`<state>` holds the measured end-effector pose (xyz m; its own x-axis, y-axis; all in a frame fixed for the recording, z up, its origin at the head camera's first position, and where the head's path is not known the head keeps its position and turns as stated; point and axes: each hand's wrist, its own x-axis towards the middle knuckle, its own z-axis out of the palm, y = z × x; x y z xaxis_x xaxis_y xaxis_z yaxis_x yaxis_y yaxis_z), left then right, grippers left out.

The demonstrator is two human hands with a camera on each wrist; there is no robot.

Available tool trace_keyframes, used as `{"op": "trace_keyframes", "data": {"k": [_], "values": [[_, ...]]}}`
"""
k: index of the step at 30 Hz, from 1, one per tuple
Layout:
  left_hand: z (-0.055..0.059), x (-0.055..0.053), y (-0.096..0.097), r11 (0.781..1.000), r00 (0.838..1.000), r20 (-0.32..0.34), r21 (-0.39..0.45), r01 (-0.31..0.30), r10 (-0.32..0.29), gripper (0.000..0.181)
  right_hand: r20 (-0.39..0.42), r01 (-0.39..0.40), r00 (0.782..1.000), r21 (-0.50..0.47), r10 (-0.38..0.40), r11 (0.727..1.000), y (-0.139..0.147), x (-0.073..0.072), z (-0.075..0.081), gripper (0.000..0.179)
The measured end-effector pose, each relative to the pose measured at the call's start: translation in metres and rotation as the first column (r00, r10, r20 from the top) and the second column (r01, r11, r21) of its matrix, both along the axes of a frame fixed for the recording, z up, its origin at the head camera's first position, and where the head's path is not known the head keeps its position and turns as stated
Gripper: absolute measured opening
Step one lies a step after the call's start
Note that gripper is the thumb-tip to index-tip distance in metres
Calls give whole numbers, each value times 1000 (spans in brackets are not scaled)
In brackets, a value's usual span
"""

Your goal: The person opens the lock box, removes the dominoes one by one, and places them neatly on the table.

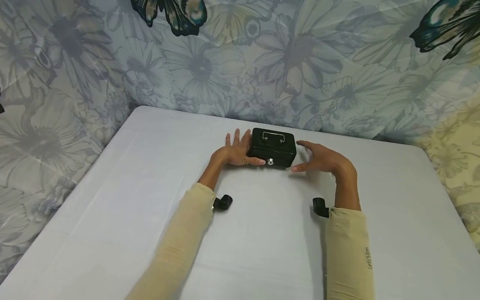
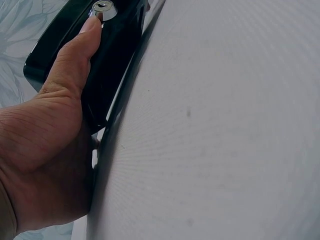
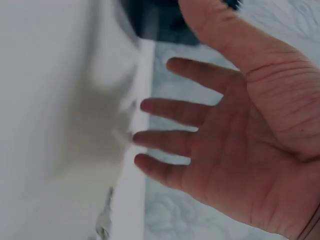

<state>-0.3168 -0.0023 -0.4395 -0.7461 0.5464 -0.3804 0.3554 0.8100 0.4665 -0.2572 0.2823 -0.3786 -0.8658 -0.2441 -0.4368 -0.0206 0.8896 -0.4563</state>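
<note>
A small black cash box sits near the far edge of the table, its lid closed. A silver wire handle lies on the lid, and a round silver lock is set in the front. My left hand lies against the box's left end with fingers spread; its thumb stretches along the front, the tip at the lock. Off the right end, my right hand is held apart from the box. Its straight, spread fingers hold nothing in the right wrist view.
A white cloth covers the table. Patterned floral fabric hangs behind and at the sides. In the right wrist view a small shiny thing lies near the table edge, too blurred to identify. Each wrist carries a black camera.
</note>
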Motion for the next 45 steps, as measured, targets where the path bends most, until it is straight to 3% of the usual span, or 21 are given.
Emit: {"op": "trace_keyframes", "data": {"k": [8, 14, 22, 31, 39, 45], "values": [[0, 0, -1, 1000, 1000, -2, -8, 1, -1, 121, 0, 100, 995, 30, -100, 995, 26, 11, 19, 85], [1, -1, 0, 1000, 1000, -22, -8, 11, -11, 119, 11, 136, 990, 113, -138, 984, 46, 17, 26, 75], [-1, -1, -1, 1000, 1000, -10, -12, 5, -5, 119, 57, 176, 980, 220, -192, 960, 61, 23, 21, 54], [-1, -2, -1, 1000, 1000, -10, -9, 4, -4, 117, 112, 205, 963, 274, -243, 940, 60, 21, 18, 51], [-4, -5, 0, 1000, 1000, -3, 7, 4, -4, 120, 79, 225, 962, 304, -259, 926, 57, 20, 9, 40], [-3, -4, -1, 1000, 1000, -4, 16, -1, 1, 121, 76, 243, 957, 321, -281, 915, 55, 20, 8, 46]]}}
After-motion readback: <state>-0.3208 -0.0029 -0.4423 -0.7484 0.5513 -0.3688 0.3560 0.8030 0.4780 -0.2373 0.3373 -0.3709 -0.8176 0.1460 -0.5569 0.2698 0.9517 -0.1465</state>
